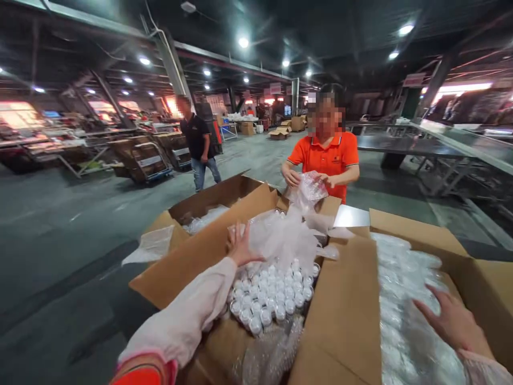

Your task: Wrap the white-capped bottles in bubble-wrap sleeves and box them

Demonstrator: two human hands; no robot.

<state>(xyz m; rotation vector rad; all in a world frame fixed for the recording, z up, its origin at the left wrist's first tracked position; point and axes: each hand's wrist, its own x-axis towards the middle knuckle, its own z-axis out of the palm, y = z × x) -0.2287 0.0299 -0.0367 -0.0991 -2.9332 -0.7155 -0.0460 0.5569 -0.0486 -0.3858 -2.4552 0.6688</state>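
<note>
My left hand (pixel 241 248) has its fingers spread at the left edge of clear plastic wrap (pixel 280 235), which lies over part of the middle carton. Below the wrap stand many small white-capped bottles (pixel 270 294) packed close together. Whether the fingers grip the wrap cannot be made out. At the right, my right hand (pixel 455 321) is open, thumb and fingers apart, over bubble-wrapped packs (pixel 401 305) inside the right carton (pixel 487 305). More bubble wrap (pixel 274 353) sits at the near end of the middle carton (pixel 340 315).
Across the cartons a person in an orange shirt (pixel 324 160) holds bubble wrap (pixel 308 190) with both hands. Another carton (pixel 224 200) is at the left. A person in dark clothing (pixel 196 133) stands farther back, near carts (pixel 140 155). Long tables (pixel 409 145) run along the right.
</note>
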